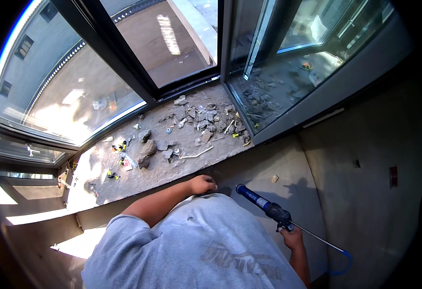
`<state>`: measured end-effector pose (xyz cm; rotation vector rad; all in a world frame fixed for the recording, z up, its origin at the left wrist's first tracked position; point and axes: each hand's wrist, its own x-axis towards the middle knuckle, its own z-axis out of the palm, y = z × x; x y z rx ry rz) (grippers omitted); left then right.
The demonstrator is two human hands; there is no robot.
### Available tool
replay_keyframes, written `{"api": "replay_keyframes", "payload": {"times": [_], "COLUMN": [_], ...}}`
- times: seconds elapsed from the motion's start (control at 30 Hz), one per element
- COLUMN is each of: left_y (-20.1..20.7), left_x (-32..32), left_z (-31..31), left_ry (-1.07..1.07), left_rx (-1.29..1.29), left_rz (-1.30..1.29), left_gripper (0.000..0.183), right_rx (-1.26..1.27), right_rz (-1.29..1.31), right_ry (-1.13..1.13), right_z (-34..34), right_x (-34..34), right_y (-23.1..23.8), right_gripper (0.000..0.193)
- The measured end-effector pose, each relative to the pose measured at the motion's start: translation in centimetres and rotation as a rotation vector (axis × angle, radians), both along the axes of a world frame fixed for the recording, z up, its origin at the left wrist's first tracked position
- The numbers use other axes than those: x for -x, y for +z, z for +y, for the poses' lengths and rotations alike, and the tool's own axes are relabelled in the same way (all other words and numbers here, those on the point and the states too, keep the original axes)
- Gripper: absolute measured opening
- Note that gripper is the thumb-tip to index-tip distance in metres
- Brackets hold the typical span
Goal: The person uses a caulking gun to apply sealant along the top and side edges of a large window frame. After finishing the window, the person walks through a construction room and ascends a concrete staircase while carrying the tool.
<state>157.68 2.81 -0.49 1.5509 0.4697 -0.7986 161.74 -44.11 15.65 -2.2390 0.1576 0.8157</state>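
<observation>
Blue caulk gun (276,212), near side of sill (143,181), right hand (292,238) grasping it.
Left hand (203,185) curled by sill edge; can't tell if holding. Best keep gun steady, clear of sill's rubble (213,118).

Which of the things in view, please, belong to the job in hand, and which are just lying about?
For the job:
blue-and-black tubular caulking gun, in the right hand

Apparently lying about, on the grey sill:
jagged grey rubble
thin pale stick
small yellow-and-black plastic pieces
</observation>
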Motion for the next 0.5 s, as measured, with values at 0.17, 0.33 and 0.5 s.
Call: {"api": "replay_keyframes", "payload": {"times": [0.17,0.33,0.5], "left_y": [-0.3,2.5,6.0], "left_x": [7.3,2.0,-6.3], "left_z": [6.1,10.5,15.3], "left_ry": [0.323,0.668,1.056], "left_rx": [0.279,0.697,1.013], "left_rz": [0.17,0.091,-0.1], "left_gripper": [0.041,0.066,0.062], "right_rx": [-0.321,-0.429,-0.466], "right_rz": [-0.299,-0.265,-0.215], "right_ry": [0.244,0.279,0.223], "right_z": [7.9,20.6,28.0], "right_x": [-4.9,-7.0,-6.4], "right_y": [6.1,7.5,3.0], "right_gripper": [0.024,0.033,0.035]}}
